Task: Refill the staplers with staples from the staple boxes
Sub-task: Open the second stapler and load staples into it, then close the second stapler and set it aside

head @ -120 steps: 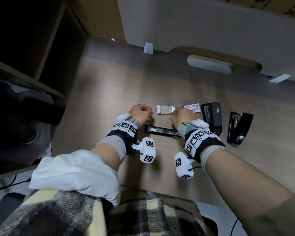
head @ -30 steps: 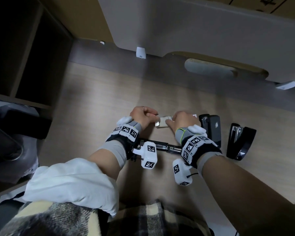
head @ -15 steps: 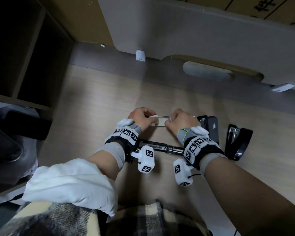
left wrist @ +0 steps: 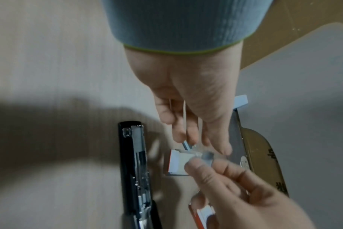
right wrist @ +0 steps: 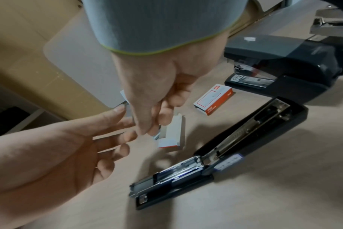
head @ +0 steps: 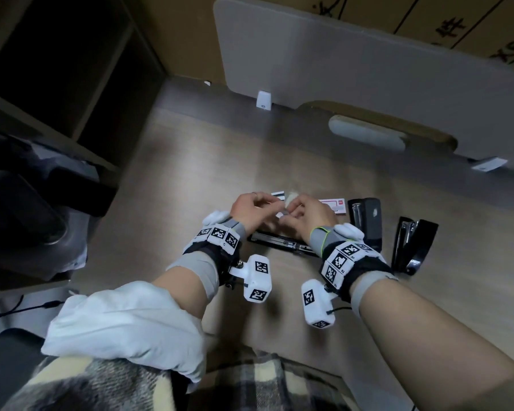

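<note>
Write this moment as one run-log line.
step: taking staples | right hand: fingers pinch silvery staple strip by open white cardboard staple box | left hand: beside it, grip unclear | long black metal stapler: lying open

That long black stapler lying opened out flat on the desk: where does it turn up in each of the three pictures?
Head: the opened stapler lies mid-frame, just nearer than both hands.
Left wrist: lower left, running upright.
Right wrist: lower right, on a diagonal.
Shared landmark: the open staple box beside it.

Grey wristbands point(head: 319, 236), checker-tagged white wrist cameras point(head: 257, 277)
</note>
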Available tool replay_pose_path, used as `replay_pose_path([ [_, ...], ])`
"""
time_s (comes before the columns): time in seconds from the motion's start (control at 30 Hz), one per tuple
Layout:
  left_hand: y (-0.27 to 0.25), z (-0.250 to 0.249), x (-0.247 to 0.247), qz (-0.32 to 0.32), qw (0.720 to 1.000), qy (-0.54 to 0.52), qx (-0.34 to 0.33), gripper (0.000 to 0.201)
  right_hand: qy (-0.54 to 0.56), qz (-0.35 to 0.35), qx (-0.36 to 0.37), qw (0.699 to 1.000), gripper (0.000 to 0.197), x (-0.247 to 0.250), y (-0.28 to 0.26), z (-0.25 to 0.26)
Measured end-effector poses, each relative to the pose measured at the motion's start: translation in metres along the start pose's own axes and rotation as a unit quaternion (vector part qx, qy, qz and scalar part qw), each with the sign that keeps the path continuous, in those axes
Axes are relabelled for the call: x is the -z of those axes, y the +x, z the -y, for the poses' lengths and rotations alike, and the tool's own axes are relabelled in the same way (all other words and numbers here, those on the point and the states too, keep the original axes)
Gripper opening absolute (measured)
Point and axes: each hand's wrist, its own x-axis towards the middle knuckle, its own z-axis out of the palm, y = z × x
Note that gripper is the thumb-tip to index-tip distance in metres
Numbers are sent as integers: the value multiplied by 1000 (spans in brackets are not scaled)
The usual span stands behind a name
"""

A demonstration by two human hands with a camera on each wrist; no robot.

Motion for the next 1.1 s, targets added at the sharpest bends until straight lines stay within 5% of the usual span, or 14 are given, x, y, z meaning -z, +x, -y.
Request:
replay_pose_path([
  [0.07,-10,1,1,28,1000,3,-11,26,10,7,29,1000,23,-2,-8,5],
  [0.43,-25,24,16,-33,999,15,21,34,-149,-60,140,977,30,-21,-26,12],
  [0.57,-18,44,22,-102,992,54,58,34,-223,-37,93,970,29,-33,-27,2],
  [0.83,-18,65,24,-11,992,93,84,10,-318,-6,85,944,26,-46,-37,-11],
  [1.1,-10,77,25,3,991,105,82,11,-339,-8,102,935,25,-48,-35,-5],
])
